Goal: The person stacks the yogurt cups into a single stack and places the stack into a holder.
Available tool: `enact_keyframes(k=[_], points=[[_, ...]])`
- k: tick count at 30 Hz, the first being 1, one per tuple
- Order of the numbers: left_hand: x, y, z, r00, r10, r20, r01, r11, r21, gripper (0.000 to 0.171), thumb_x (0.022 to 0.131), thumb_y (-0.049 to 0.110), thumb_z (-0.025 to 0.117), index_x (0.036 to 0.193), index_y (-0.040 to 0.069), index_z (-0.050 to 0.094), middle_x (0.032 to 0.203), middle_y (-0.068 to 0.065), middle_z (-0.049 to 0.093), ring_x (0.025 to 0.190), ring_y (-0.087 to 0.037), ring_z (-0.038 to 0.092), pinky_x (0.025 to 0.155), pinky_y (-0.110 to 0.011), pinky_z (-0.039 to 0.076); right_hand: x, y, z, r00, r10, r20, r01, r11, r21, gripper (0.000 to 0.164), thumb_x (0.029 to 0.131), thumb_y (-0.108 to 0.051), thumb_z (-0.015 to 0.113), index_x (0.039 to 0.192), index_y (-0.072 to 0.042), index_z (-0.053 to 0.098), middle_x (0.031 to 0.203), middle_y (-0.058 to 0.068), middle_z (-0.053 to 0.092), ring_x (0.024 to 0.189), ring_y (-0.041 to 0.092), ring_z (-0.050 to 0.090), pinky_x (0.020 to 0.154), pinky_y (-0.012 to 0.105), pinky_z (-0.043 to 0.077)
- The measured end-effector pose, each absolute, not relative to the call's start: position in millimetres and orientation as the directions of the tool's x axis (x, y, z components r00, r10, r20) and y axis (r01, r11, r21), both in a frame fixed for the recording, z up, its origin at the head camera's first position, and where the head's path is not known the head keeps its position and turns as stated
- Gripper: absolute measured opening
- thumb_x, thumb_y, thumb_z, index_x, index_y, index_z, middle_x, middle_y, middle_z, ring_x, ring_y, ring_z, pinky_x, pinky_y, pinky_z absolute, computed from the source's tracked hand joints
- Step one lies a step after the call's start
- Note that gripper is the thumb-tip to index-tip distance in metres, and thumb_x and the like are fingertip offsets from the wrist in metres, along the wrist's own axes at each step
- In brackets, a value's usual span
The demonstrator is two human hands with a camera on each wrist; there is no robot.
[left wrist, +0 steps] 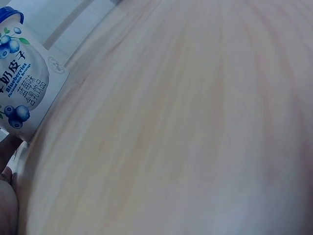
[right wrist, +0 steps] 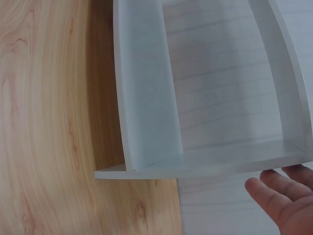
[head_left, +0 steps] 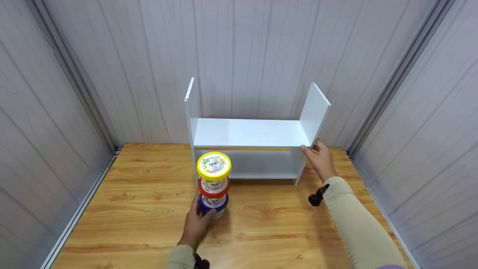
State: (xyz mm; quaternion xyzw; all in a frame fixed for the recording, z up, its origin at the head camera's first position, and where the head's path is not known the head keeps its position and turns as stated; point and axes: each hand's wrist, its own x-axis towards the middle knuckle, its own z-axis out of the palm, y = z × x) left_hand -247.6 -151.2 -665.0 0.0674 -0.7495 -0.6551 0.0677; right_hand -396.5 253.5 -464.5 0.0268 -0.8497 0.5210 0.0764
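Three tubs stand stacked in front of the white shelf unit's left side: a yellow-lidded tub (head_left: 214, 166) on top, a red-lidded tub (head_left: 214, 190) in the middle and a blue-lidded tub (head_left: 213, 205) lowest. My left hand (head_left: 196, 223) grips the lowest one, thumb in front. Blueberries are printed on that tub (left wrist: 24, 81) in the left wrist view; whether its base touches the table is unclear. At the white shelf unit (head_left: 248, 132), my right hand (head_left: 322, 161) holds the right side panel, fingers (right wrist: 274, 196) against its outer face and thumb by the upper board's front edge.
The shelf unit has two boards between upright side panels and stands on a wood-grain table (head_left: 149, 209) near the back wall (head_left: 157, 67). Pale panelled walls rise on the left and right. A black wrist device (head_left: 317, 196) hangs below the right sleeve.
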Motion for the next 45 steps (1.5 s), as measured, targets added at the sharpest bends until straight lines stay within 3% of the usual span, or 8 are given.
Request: enact_keyframes(k=[5,14,20,29,38,45], points=[[-248.0,-150.0,-664.4,-0.981,-0.194,-0.012,-0.037,0.126,0.991,0.1,0.081,0.039,0.083,0.161,0.029,0.024,0.161,-0.015,0.035,0.148,-0.039,0.031,0.119,-0.055,0.029,-403.6,252.5,-466.2,-0.987,0.06,0.15,-0.11,0.434,-0.894,0.07,0.096,-0.041,0.068,0.15,-0.003,0.045,0.149,0.023,0.048,0.137,0.037,0.047,0.11,0.048,0.046],[-247.7,-150.8,-667.4,-0.979,-0.199,0.033,0.006,0.136,0.991,0.097,0.083,0.036,0.083,0.161,0.023,0.027,0.158,-0.018,0.039,0.146,-0.04,0.034,0.118,-0.056,0.031,-413.1,250.2,-470.7,-0.981,0.102,0.167,-0.102,0.462,-0.881,0.066,0.097,-0.039,0.067,0.145,0.003,0.049,0.147,0.024,0.05,0.135,0.036,0.048,0.11,0.046,0.045],[-248.1,-151.7,-666.8,-0.981,-0.191,0.025,0.001,0.125,0.992,0.099,0.083,0.038,0.083,0.161,0.023,0.025,0.159,-0.018,0.037,0.147,-0.04,0.032,0.119,-0.055,0.03,-416.1,249.5,-472.8,-0.98,0.15,0.132,-0.053,0.439,-0.897,0.067,0.099,-0.042,0.06,0.148,0.002,0.047,0.146,0.024,0.051,0.13,0.036,0.053,0.107,0.047,0.047],[-248.3,-151.3,-664.6,-0.981,-0.193,-0.019,-0.04,0.104,0.994,0.1,0.083,0.034,0.083,0.162,0.027,0.022,0.161,-0.016,0.034,0.149,-0.04,0.029,0.12,-0.056,0.027,-418.8,246.8,-475.0,-0.965,0.191,0.178,-0.067,0.479,-0.875,0.053,0.104,-0.034,0.051,0.138,0.005,0.056,0.135,0.026,0.06,0.118,0.034,0.057,0.101,0.045,0.049],[-247.5,-147.4,-657.6,-0.99,-0.139,0.002,-0.005,0.044,0.999,0.117,0.075,0.033,0.09,0.161,0.032,0.012,0.16,-0.015,0.032,0.146,-0.04,0.032,0.12,-0.059,0.025,-417.4,247.2,-479.6,-0.961,0.22,0.167,-0.038,0.496,-0.868,0.054,0.104,-0.041,0.048,0.129,0.004,0.062,0.123,0.025,0.064,0.104,0.032,0.058,0.088,0.041,0.051],[-258.7,-149.8,-649.7,-0.996,-0.078,0.044,0.041,0.037,0.998,0.122,0.069,0.025,0.095,0.158,0.037,0.014,0.153,-0.006,0.04,0.142,-0.035,0.038,0.118,-0.062,0.027,-417.4,248.0,-482.6,-0.982,0.164,0.09,-0.005,0.459,-0.888,0.067,0.104,-0.053,0.04,0.139,0.002,0.054,0.138,0.025,0.055,0.121,0.037,0.054,0.103,0.049,0.047]])
